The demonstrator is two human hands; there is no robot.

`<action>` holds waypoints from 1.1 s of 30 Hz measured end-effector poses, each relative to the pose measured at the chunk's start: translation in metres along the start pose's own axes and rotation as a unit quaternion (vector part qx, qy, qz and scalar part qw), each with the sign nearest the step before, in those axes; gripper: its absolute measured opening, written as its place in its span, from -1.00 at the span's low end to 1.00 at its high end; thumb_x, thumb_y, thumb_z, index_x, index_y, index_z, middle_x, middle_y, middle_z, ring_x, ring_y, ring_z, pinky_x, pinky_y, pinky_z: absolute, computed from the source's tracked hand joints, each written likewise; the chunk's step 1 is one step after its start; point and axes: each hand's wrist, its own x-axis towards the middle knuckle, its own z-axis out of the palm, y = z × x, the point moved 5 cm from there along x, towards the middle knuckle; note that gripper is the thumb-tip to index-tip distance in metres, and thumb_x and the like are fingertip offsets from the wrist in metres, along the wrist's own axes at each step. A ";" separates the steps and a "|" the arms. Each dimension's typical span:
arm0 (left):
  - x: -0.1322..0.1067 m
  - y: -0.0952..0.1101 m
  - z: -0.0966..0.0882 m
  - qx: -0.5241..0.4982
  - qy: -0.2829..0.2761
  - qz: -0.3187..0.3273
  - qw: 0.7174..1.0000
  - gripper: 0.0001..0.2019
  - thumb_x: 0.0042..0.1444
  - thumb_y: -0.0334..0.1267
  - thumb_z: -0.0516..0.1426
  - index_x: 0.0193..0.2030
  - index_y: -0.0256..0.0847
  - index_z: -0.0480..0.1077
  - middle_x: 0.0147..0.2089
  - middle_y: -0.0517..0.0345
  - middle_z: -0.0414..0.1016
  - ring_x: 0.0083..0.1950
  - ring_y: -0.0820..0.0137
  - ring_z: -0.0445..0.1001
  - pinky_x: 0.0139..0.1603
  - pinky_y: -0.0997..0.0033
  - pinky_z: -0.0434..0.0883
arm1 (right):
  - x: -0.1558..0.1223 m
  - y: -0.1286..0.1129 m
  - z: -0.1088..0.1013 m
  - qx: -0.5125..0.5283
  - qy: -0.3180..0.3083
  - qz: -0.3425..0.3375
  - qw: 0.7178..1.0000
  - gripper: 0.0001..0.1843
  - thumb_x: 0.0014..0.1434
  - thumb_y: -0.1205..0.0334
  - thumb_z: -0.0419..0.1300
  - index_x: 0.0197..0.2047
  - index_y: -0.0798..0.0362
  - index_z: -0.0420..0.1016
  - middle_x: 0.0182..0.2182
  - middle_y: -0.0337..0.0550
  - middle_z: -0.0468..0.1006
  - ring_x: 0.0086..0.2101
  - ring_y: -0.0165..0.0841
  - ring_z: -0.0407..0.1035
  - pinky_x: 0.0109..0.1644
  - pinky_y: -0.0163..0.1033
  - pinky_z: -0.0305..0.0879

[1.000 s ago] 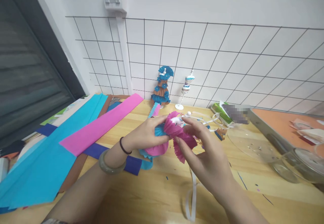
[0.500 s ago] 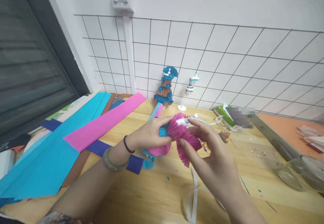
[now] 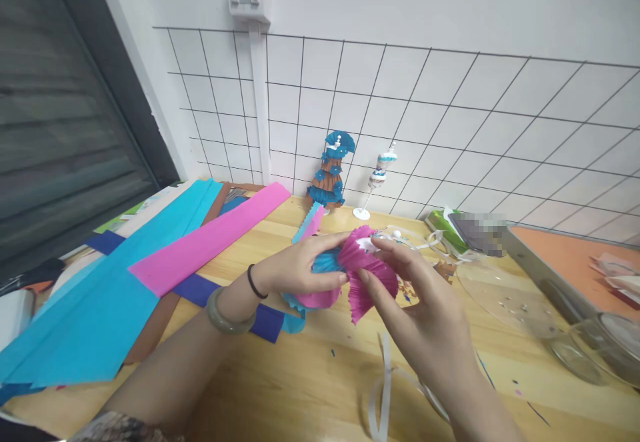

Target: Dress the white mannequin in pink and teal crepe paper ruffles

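My left hand (image 3: 293, 269) is wrapped round a small dress form whose white top (image 3: 367, 245) shows between my hands. Blue pleated crepe paper (image 3: 326, 262) covers the form beside my left fingers. With thumb and forefinger my right hand (image 3: 423, 295) pinches a magenta crepe-paper ruffle (image 3: 363, 289), which fans out against the form. Below and behind the left hand lies pink paper with blue zigzag edging (image 3: 317, 299), partly hidden. Most of the form's lower part is out of sight behind the fingers.
Blue crepe paper (image 3: 90, 302) and a pink strip (image 3: 215, 239) spread across the table's left. At the wall stand a dress form in blue and brown ruffles (image 3: 327, 175) and a bare one (image 3: 383, 172). White ribbon (image 3: 385, 389) lies in front; a glass jar (image 3: 605, 342) is at right.
The magenta ruffle has turned slightly and now covers more of the form's white top. Both hands keep their hold. The whole view has shifted a little.
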 end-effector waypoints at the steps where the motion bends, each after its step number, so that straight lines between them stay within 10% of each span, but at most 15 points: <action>1: 0.000 -0.001 0.000 -0.007 -0.005 0.005 1.000 -0.36 0.10 -0.20 0.14 0.32 -0.15 0.06 0.21 -0.04 0.32 0.11 0.21 0.38 0.11 0.23 0.33 | 0.000 -0.001 -0.001 -0.004 0.002 -0.006 1.000 -0.64 0.16 0.30 0.18 0.05 -0.05 0.34 -0.15 -0.15 0.52 -0.19 -0.31 0.41 -0.12 -0.17 0.40; 33: 0.003 0.002 0.002 0.066 0.044 0.059 0.995 -0.69 0.24 -0.17 -0.04 0.03 -0.24 0.31 -0.16 0.08 0.46 -0.13 0.34 0.39 -0.04 0.34 0.31 | 0.001 -0.005 0.000 -0.003 -0.001 -0.044 0.999 -0.60 0.15 0.34 0.20 0.07 -0.05 0.31 -0.13 -0.14 0.50 -0.17 -0.31 0.39 -0.13 -0.18 0.33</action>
